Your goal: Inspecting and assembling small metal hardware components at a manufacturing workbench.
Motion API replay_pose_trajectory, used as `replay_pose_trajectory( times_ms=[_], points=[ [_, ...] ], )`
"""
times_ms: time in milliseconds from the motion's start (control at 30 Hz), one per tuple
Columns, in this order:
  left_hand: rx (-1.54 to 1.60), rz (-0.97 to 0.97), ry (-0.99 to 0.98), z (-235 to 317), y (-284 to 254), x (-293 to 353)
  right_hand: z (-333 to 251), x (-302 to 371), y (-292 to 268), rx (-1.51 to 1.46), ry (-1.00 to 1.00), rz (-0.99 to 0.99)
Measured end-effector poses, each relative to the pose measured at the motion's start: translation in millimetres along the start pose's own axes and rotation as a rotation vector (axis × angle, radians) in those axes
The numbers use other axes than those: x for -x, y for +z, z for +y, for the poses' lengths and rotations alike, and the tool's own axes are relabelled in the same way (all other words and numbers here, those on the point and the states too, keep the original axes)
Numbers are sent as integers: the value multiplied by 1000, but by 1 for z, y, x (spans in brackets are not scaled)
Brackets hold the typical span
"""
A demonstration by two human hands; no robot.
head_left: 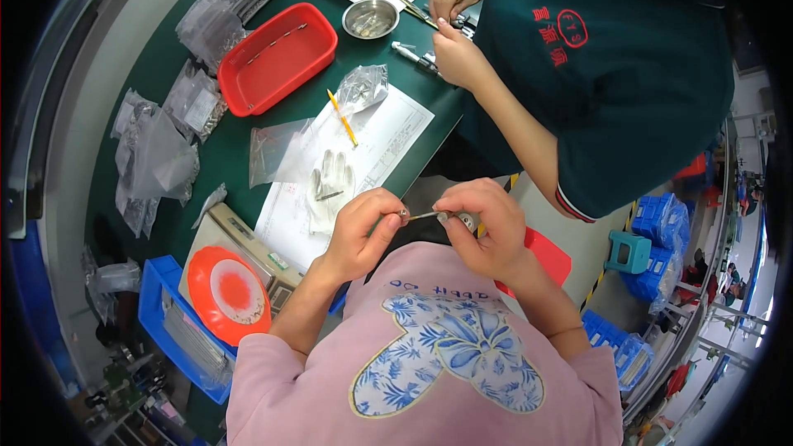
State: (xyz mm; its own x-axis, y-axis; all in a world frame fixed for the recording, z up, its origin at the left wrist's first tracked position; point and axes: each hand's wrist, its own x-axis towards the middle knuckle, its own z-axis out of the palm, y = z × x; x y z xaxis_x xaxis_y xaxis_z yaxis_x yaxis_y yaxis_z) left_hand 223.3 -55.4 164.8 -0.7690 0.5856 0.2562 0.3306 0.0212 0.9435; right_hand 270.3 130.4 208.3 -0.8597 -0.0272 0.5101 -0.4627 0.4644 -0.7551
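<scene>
Close in front of my body, a thin metal rod (424, 215) runs level between my two hands. My left hand (365, 230) pinches one end between thumb and forefinger. The other end is pinched by my right hand (487, 227), where a small shiny round piece shows by the fingers; its exact shape is hard to make out. Beyond my left hand, a white glove (339, 168) lies on printed drawing sheets (395, 128), with a small slim metal piece (329, 196) on it.
A red tray (324, 56), a steel bowl (370, 2), a yellow pencil (339, 113) and bagged parts (192, 102) are on the green table. Left of me stands a scale (275, 271) with an orange dish (198, 268). A co-worker's hands (459, 51) handle tools at right.
</scene>
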Motion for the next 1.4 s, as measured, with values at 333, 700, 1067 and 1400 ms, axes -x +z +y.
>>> replay_pose_trajectory(
  times_ms=[333,700,1067,1400],
  points=[
    [-130,-130,165,12,0,-4,-9,16,-4,21,-5,77],
    [-237,-133,266,15,3,-14,-15,18,-12,196,-19,8],
    [-289,-45,247,11,0,-4,-18,27,-3,-147,476,15],
    [-77,-125,92,15,-6,3,-24,29,-23,79,137,-252]
  ],
)
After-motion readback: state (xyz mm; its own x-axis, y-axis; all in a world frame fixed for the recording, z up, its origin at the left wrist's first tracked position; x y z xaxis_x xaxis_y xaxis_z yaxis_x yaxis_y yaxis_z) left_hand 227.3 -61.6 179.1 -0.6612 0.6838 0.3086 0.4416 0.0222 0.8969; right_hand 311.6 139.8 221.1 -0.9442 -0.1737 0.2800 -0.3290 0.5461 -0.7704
